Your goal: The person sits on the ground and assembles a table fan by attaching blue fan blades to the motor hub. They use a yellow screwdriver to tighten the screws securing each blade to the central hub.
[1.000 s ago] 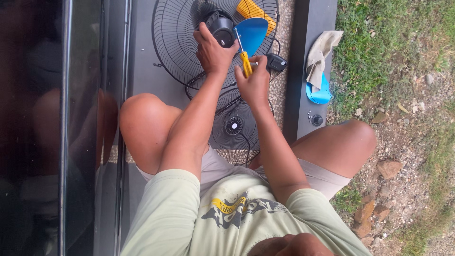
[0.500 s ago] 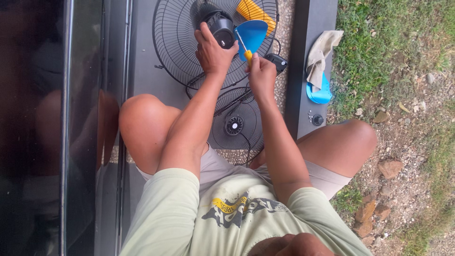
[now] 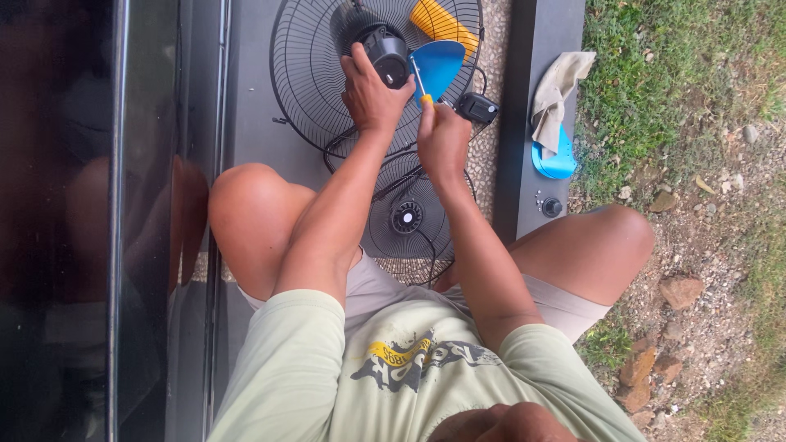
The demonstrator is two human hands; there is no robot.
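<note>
A dismantled fan is laid out on the grey slab between the knees, and the black motor housing [image 3: 385, 54] is gripped from above by the left hand [image 3: 370, 92], fingers wrapped round it, presumably so it's kept from twisting while it's worked on. A yellow-handled screwdriver [image 3: 421, 84] is clenched in the right hand [image 3: 443, 139], with the shaft angled up and left toward the motor, right beside a blue fan blade [image 3: 438, 62]. The motor is seated at the middle of the big wire guard [image 3: 307, 78], which is lying flat, probably so the whole thing stays put. A second, smaller wire guard [image 3: 407, 217] is parked nearer the body, with a black cable looped over it. A small black plug-like part [image 3: 476, 107] is left just beside the right hand. On the dark ledge to the right, a beige rag [image 3: 558, 86] is draped over another blue blade [image 3: 557, 162], and a small black knob [image 3: 552, 207] sits near it, likely set aside where it won't roll off. The screwdriver tip can't really be made out, so what it's touching isn't clear. The yellow ribbed piece [image 3: 442, 24] at the top is cut off by the frame edge, and the left side is just dark reflective glass [image 3: 57, 221].
</note>
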